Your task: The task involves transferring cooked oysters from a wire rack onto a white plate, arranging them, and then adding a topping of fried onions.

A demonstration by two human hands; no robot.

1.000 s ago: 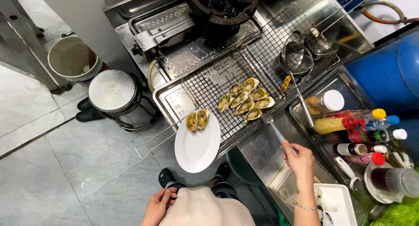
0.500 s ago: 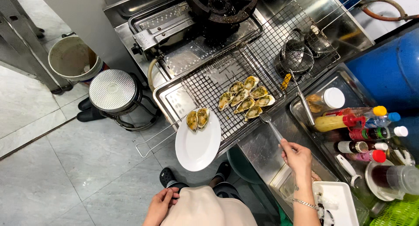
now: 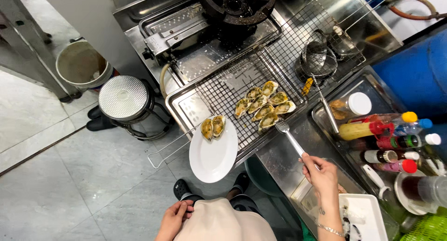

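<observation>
My right hand [image 3: 319, 174] grips the handle of a metal fork [image 3: 289, 137]. The fork's tines touch the nearest of several baked oysters [image 3: 263, 104] lying on a wire rack [image 3: 223, 85]. A white plate [image 3: 215, 155] sits at the rack's front edge and overhangs the floor. It holds two more oysters [image 3: 213, 127] at its far rim. My left hand [image 3: 173, 218] rests against my beige apron [image 3: 223, 222], holding nothing.
A gas burner [image 3: 237, 3] stands behind the rack. Wire skimmers [image 3: 319, 59] lie to the right. A steel tray [image 3: 326, 111] holds sauce bottles [image 3: 372, 128] and jars. On the floor to the left are a metal stool [image 3: 123, 97] and a bucket [image 3: 83, 66].
My right hand has pushed the fork a little forward and left, until its tines reach the closest oyster. The plate and my left hand stay put.
</observation>
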